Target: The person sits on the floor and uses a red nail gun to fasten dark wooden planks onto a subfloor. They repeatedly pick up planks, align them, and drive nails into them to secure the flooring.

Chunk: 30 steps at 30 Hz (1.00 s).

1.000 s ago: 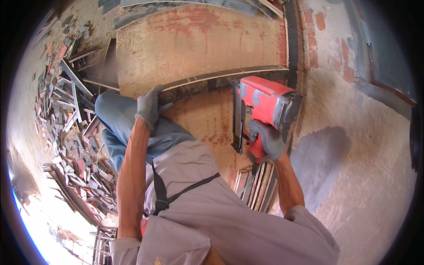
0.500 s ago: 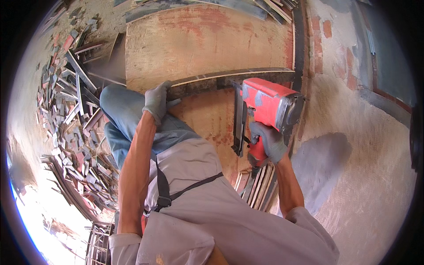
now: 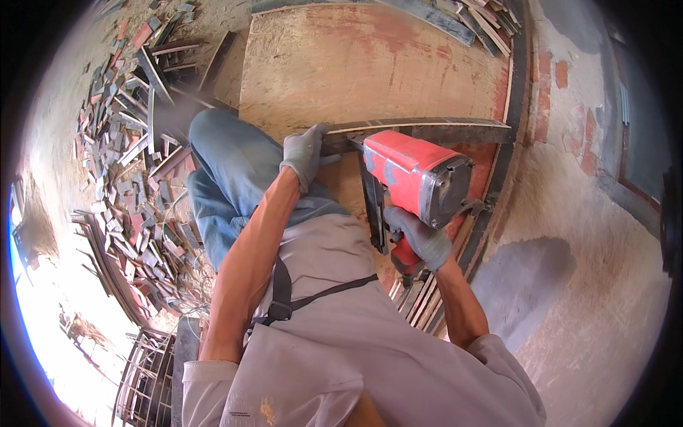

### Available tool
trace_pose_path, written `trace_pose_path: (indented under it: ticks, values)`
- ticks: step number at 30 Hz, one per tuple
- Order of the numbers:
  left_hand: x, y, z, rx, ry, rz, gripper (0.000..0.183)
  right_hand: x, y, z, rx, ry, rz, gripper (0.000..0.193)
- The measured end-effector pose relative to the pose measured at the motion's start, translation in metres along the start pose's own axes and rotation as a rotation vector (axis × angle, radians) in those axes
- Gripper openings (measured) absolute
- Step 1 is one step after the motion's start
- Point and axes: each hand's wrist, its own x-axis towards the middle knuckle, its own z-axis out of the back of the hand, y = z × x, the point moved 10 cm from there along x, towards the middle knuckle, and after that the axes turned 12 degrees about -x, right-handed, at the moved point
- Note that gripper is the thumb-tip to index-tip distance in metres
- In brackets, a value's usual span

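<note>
In a grey glove, my right hand (image 3: 425, 240) is closed round the handle of a red nail gun (image 3: 408, 169). The gun's nose meets the near side of a dark wooden strip (image 3: 455, 133), left of the strip's middle. My left hand (image 3: 304, 154), gloved too, grips the strip's left end, with the thumb on the near side. That strip stands on edge across a tan plywood panel (image 3: 356, 71), its right end against a dark edge strip (image 3: 514, 92). The gun's long black magazine (image 3: 373, 206) points back toward me. Part of the handle is hidden by my fingers.
Offcuts (image 3: 121, 192) lie heaped on the floor at the left. Several long strips (image 3: 477, 28) rest on the panel's far right corner, and more strips (image 3: 425, 302) lie beside my right forearm. A rough plastered wall (image 3: 562, 185) runs along the right.
The nail gun has moved left along the strip and tilted, bringing its nose closer to my left hand. My view has shifted, so the panel and offcuts sit further right. Both grips stay the same.
</note>
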Motion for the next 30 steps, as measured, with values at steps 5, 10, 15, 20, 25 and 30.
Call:
trace_pose_path:
  ticks: [5, 10, 15, 20, 25, 30]
  values:
    - [-0.007, 0.03, -0.003, -0.606, -0.237, 0.406, 0.025, 0.008, -0.021, -0.011, -0.056, 0.083, -0.077, 0.023]
    - [-0.008, 0.028, -0.002, -0.611, -0.261, 0.412, 0.025, 0.002, -0.011, -0.003, -0.039, 0.032, -0.046, 0.024]
    - [-0.008, 0.026, -0.005, -0.626, -0.26, 0.422, 0.026, 0.008, -0.025, 0.001, -0.003, 0.065, -0.095, 0.027]
    - [-0.007, 0.022, -0.002, -0.623, -0.244, 0.41, 0.023, 0.0, 0.009, 0.012, -0.03, -0.159, 0.109, 0.01]
    - [0.006, 0.001, 0.032, -0.226, -0.083, 0.11, 0.021, -0.017, -0.02, 0.015, -0.223, -0.227, 0.175, 0.032]
    - [-0.027, -0.112, 0.126, -0.189, -0.156, -0.247, 0.034, -0.033, 0.01, 0.022, -0.545, -0.501, 0.343, 0.053]
